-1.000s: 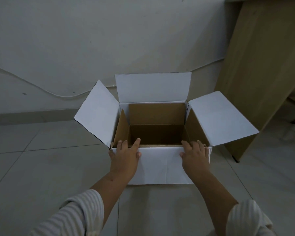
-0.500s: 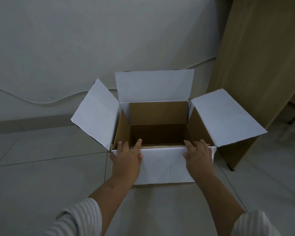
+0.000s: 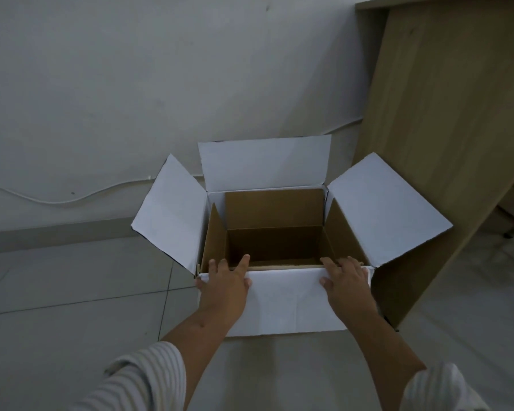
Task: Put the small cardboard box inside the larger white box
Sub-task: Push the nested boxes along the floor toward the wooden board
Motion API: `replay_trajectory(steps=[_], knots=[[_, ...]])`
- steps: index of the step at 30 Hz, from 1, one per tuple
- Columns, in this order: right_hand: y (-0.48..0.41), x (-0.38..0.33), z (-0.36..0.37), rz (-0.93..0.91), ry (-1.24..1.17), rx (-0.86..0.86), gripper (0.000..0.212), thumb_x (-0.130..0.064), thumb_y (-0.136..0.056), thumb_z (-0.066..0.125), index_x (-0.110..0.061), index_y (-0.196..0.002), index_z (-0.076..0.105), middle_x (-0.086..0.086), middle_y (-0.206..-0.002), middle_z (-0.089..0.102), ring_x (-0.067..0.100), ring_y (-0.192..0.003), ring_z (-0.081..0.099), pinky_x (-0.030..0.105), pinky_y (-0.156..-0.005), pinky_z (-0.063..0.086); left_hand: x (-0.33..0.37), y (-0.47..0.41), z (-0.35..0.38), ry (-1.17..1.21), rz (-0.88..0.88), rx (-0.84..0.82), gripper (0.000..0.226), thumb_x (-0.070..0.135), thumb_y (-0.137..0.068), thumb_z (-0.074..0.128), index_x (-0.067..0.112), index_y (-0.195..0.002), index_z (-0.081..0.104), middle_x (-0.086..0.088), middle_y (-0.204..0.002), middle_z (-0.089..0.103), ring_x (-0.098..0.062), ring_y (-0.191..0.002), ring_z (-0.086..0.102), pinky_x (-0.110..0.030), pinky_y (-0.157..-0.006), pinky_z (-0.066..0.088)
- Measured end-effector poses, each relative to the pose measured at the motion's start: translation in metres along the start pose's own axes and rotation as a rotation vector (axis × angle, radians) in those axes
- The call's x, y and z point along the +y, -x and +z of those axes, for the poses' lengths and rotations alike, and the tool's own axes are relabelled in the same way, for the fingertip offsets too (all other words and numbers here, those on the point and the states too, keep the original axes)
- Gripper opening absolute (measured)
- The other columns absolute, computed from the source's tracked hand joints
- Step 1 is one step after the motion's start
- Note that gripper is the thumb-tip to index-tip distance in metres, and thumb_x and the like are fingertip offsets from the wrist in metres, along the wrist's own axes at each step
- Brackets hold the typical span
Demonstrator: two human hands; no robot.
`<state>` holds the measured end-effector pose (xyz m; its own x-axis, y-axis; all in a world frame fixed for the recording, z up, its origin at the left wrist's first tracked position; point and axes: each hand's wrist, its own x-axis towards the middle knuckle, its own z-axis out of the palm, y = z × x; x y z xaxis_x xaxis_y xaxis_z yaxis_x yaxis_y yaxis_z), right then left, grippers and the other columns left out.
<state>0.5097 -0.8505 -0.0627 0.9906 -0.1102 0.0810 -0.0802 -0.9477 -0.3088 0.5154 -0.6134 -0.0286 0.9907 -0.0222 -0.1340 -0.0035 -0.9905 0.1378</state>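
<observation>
- Both hands stay pressed flat on the near flap of the white box (image 3: 282, 301); only the viewpoint has shifted.
- Left hand (image 3: 226, 284) and right hand (image 3: 346, 281) lie spread, fingers unclenched, grasping nothing.
- Brown small cardboard box (image 3: 275, 212) sits inside, its top open.
- Wooden panel (image 3: 445, 120) crowds the right flap; tiled floor (image 3: 72, 307) lies free on the left.

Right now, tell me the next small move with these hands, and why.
Probably lift both hands away. The small cardboard box already sits open inside the white box, its brown walls nested within the white flaps. The left hand and right hand lie flat on the near flap, gripping nothing.
</observation>
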Motion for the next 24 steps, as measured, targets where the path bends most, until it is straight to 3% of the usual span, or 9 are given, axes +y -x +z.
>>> replay_trajectory(steps=[10,24], knots=[[-0.019,0.01,0.005,-0.008,0.029,-0.045,0.046,-0.031,-0.094,0.045,-0.029,-0.138,0.032,0.006,-0.141,0.041,0.027,-0.135,0.027,0.049,-0.116,0.02,-0.005,-0.01,0.015,-0.009,0.034,-0.031,0.059,0.026,-0.1,0.034,0.041,-0.148,0.003,-0.013,-0.156,0.022,-0.034,-0.146,0.006,-0.06,-0.11,0.024],[-0.031,0.003,-0.007,0.054,0.093,-0.127,0.048,-0.033,-0.093,0.046,-0.028,-0.139,0.033,0.009,-0.136,0.046,0.029,-0.13,0.034,0.049,-0.11,0.03,0.0,-0.034,-0.002,0.012,0.031,-0.112,0.063,0.018,-0.097,0.04,0.043,-0.146,0.009,-0.012,-0.157,0.018,-0.038,-0.144,0.01,-0.062,-0.106,0.026]])
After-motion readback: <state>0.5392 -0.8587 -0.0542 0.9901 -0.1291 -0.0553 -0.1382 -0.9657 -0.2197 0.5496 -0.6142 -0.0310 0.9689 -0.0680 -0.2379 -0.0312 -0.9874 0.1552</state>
